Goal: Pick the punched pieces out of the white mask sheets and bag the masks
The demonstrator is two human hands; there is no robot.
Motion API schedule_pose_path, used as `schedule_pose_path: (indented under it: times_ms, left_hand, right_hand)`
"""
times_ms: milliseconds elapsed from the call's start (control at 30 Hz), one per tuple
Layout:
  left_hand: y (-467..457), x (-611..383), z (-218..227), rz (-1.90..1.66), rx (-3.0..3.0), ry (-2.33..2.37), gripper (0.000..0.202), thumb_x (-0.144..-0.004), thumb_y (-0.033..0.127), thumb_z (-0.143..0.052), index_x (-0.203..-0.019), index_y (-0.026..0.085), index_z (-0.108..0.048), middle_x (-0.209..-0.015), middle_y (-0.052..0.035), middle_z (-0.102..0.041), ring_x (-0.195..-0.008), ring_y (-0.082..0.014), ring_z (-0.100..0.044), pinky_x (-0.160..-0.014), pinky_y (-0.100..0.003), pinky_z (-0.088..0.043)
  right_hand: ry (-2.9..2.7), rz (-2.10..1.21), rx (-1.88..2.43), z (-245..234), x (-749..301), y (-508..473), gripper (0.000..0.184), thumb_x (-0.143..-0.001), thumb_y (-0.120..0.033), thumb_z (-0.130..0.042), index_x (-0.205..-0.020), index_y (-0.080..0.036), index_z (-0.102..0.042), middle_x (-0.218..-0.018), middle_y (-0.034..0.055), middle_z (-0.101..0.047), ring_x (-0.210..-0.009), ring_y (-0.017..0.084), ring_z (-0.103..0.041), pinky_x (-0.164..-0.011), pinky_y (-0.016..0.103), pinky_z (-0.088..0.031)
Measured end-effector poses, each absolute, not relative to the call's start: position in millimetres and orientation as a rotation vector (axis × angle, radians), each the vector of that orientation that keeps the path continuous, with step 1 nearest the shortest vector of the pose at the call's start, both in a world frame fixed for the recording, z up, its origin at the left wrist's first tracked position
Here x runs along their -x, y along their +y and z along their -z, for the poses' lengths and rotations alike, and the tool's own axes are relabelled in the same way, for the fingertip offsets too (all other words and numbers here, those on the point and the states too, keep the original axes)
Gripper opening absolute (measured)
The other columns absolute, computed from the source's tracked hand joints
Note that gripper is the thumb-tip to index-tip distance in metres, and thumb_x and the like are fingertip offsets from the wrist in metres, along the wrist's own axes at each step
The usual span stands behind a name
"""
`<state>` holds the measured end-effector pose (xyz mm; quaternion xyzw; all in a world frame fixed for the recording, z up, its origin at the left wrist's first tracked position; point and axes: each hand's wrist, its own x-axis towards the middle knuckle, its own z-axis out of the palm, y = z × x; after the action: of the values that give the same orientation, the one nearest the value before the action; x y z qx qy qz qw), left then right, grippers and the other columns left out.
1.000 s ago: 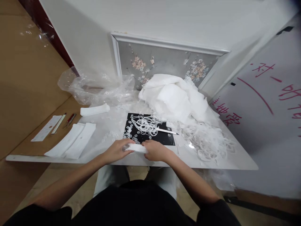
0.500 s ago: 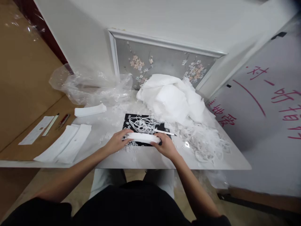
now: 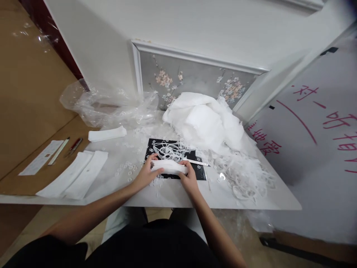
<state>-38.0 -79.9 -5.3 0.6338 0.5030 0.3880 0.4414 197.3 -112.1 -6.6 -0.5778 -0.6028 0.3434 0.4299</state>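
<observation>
Both my hands hold a folded white strip of fabric [image 3: 169,166] over the front edge of a black mat [image 3: 201,173] on the white table [image 3: 173,195]. My left hand [image 3: 146,174] grips the strip's left end, fingers curled over it. My right hand [image 3: 188,177] pinches the right end. Just behind the strip a tangle of white elastic cord [image 3: 169,149] lies on the mat, with a thin white tool [image 3: 197,162] beside it. Small clear plastic squares [image 3: 126,167] are scattered around my left hand.
A heap of white fabric [image 3: 206,123] sits at the back, with loose elastic loops [image 3: 245,175] to the right. Folded white strips [image 3: 74,175] lie at left, another [image 3: 107,134] farther back by a crumpled clear bag [image 3: 108,106]. Pens [image 3: 73,146] and a paper slip [image 3: 41,157] lie far left.
My hands have carried the strip forward from the table's near edge onto the black mat, and they have drawn a little closer together on it.
</observation>
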Motion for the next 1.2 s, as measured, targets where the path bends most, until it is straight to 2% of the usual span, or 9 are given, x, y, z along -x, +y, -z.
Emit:
schedule_pose_path:
  times_ms: [133,267,400,567,733,867,1067,1133,1200]
  left_hand:
    - [-75,36,10,-0.981,-1.545,1.284,0.05,-0.09,0.043,-0.065,-0.134,0.021,-0.051,-0.117,-0.0073,-0.057,-0.105,-0.0226,-0.059,-0.095,-0.033,-0.046]
    - [-77,32,12,-0.989,-1.541,1.272,0.043,-0.091,0.043,-0.061,-0.128,0.021,-0.057,-0.118,-0.0068,-0.059,-0.105,-0.0226,-0.06,-0.095,-0.032,-0.045]
    - [-81,22,7,-1.0,-1.473,1.275,0.037,-0.095,0.048,-0.056,-0.118,0.02,-0.063,-0.111,-0.0065,-0.064,-0.104,-0.0233,-0.061,-0.096,-0.033,-0.045]
    - [-82,16,4,-1.053,-1.233,1.272,0.049,-0.098,0.062,-0.045,-0.113,0.021,-0.065,-0.116,-0.0083,-0.067,-0.109,-0.0264,-0.062,-0.096,-0.035,-0.047]
    - [-82,10,6,-1.149,-1.253,1.254,0.051,-0.103,0.059,-0.036,-0.109,0.019,-0.068,-0.113,-0.0093,-0.064,-0.112,-0.026,-0.059,-0.106,-0.036,-0.042]
    - [-79,5,13,-1.202,-1.206,1.3,0.057,-0.103,0.061,-0.026,-0.106,0.02,-0.066,-0.103,-0.0089,-0.061,-0.1,-0.0256,-0.06,-0.093,-0.036,-0.048]
    - [-71,3,23,-1.258,-1.245,1.257,0.062,-0.102,0.066,-0.023,-0.101,0.021,-0.065,-0.086,-0.0066,-0.053,-0.083,-0.0231,-0.055,-0.081,-0.036,-0.047]
    - [-71,3,23,-1.25,-1.284,1.28,0.064,-0.102,0.068,-0.021,-0.102,0.021,-0.065,-0.086,-0.0069,-0.053,-0.082,-0.0235,-0.055,-0.079,-0.037,-0.047]
    - [-72,4,20,-1.237,-1.32,1.322,0.065,-0.102,0.068,-0.019,-0.101,0.021,-0.065,-0.087,-0.0074,-0.054,-0.084,-0.0242,-0.055,-0.08,-0.037,-0.047]
  right_hand:
    - [-1.436,-0.919,1.546,-2,-197,-111,0.03,-0.068,-0.02,-0.047,-0.098,-0.023,-0.053,-0.094,0.0041,-0.061,-0.081,0.023,-0.054,-0.073,0.031,-0.045]
    - [-1.444,-0.939,1.55,-8,-198,-111,0.032,-0.066,-0.021,-0.046,-0.098,-0.022,-0.053,-0.089,0.0035,-0.058,-0.076,0.021,-0.051,-0.07,0.03,-0.043]
    - [-1.381,-0.91,1.452,-10,-189,-109,0.021,-0.079,-0.03,-0.051,-0.097,-0.021,-0.055,-0.098,0.005,-0.062,-0.091,0.023,-0.057,-0.082,0.03,-0.046]
    - [-1.149,-0.86,1.47,-6,-179,-104,0.032,-0.093,-0.05,-0.055,-0.099,-0.019,-0.057,-0.098,0.0059,-0.063,-0.092,0.021,-0.057,-0.089,0.03,-0.045]
    - [-1.091,-0.865,1.475,-5,-174,-102,0.039,-0.097,-0.056,-0.046,-0.097,-0.019,-0.056,-0.095,0.0059,-0.063,-0.092,0.021,-0.057,-0.088,0.029,-0.046]
    - [-1.053,-0.818,1.498,-4,-172,-101,0.042,-0.102,-0.057,-0.033,-0.091,-0.02,-0.052,-0.091,0.0053,-0.061,-0.093,0.021,-0.055,-0.094,0.03,-0.043]
    - [-1.172,-0.882,1.568,-5,-175,-99,0.047,-0.105,-0.057,-0.022,-0.104,-0.02,-0.052,-0.078,0.0014,-0.05,-0.074,0.018,-0.049,-0.073,0.028,-0.044]
    - [-1.353,-0.857,1.563,-7,-185,-101,0.043,-0.105,-0.052,-0.024,-0.108,-0.02,-0.054,-0.086,0.0045,-0.057,-0.08,0.02,-0.055,-0.079,0.031,-0.047]
    - [-1.642,-0.808,1.474,-10,-200,-105,0.034,-0.102,-0.047,-0.04,-0.117,-0.02,-0.055,-0.105,0.0098,-0.064,-0.099,0.025,-0.061,-0.093,0.036,-0.048]
